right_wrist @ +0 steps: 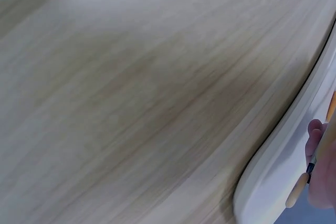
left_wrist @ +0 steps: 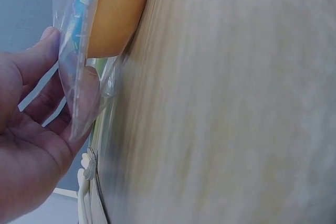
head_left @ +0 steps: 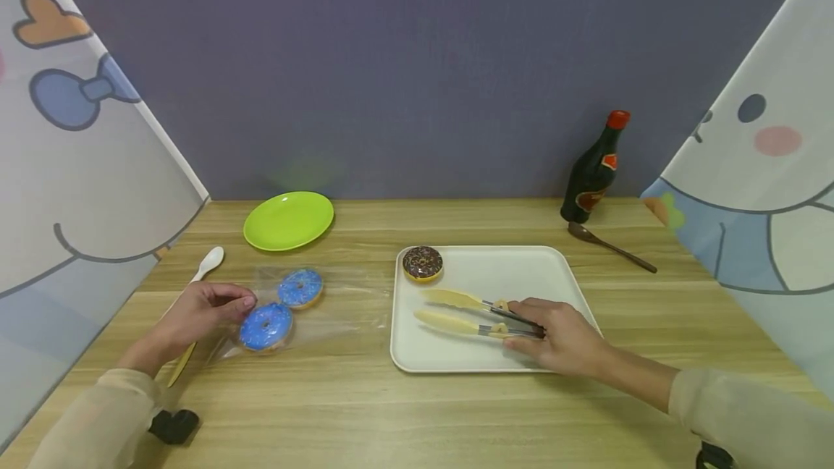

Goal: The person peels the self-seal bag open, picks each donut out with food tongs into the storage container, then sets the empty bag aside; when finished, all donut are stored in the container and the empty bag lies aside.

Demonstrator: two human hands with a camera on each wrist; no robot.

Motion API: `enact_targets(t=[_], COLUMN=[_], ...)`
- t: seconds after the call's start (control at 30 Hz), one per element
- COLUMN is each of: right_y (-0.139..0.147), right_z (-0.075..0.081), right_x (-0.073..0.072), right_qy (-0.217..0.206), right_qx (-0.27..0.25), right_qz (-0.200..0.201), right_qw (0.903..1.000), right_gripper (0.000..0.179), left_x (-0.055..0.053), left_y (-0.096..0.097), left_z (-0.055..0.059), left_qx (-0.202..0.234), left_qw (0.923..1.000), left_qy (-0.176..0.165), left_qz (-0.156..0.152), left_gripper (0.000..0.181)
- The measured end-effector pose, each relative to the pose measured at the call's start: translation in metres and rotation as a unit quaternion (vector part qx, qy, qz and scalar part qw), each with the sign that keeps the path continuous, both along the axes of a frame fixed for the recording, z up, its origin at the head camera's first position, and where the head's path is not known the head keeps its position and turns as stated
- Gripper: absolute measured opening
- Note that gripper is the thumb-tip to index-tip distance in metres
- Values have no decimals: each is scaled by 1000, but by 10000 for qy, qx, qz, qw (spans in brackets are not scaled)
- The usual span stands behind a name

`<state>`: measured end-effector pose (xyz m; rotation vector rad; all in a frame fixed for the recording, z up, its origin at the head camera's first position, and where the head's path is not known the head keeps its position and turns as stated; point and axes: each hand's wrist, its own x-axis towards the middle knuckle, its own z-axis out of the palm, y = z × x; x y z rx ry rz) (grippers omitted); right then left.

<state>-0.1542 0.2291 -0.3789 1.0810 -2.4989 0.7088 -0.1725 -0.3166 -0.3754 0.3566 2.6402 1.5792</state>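
My left hand (head_left: 207, 312) pinches the left edge of a clear plastic bag (head_left: 355, 302), thumb on one side and fingers on the other in the left wrist view. Two doughnuts with blue icing lie in the bag, a nearer doughnut (head_left: 266, 326) and a farther doughnut (head_left: 300, 288). Over the white tray (head_left: 521, 263), my right hand (head_left: 563, 335) grips tongs (head_left: 485, 317) by their metal arms. The cream tips of the tongs are spread and point left, with nothing between them. A chocolate doughnut with sprinkles (head_left: 423, 264) sits in the tray's far left corner.
A green plate (head_left: 289, 221) lies at the back left. A spoon with a white bowl (head_left: 211, 260) runs under the left hand. At the back right stand a dark bottle with a red cap (head_left: 589, 176) and, before it, a brown spoon (head_left: 612, 246).
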Motion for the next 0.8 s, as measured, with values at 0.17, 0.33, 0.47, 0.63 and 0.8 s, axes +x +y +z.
enact_targets(t=[0.17, 0.33, 0.47, 0.63, 0.8], right_y=[-12, -25, -37, -51, -65], right_z=[0, 0, 1, 2, 3], right_x=[-1, -3, -5, -7, -10], right_qy=[-185, -217, -239, -220, -192], right_qx=[-115, -89, -43, 65, 239], right_qz=[101, 119, 167, 216, 84], right_qw=[9997, 9997, 9996, 9995, 9995], right_gripper=[46, 44, 43, 41, 42], left_x=[0, -1, -3, -2, 1], left_y=[1, 1, 1, 0, 1], left_z=[1, 2, 4, 4, 2], left_qx=[-9, -35, -103, -132, -37], left_qw=[9999, 9999, 9999, 9998, 10000], left_qy=[-92, -104, -63, -91, -63], left_qz=[71, 79, 79, 78, 38], left_gripper=[26, 26, 25, 25, 25])
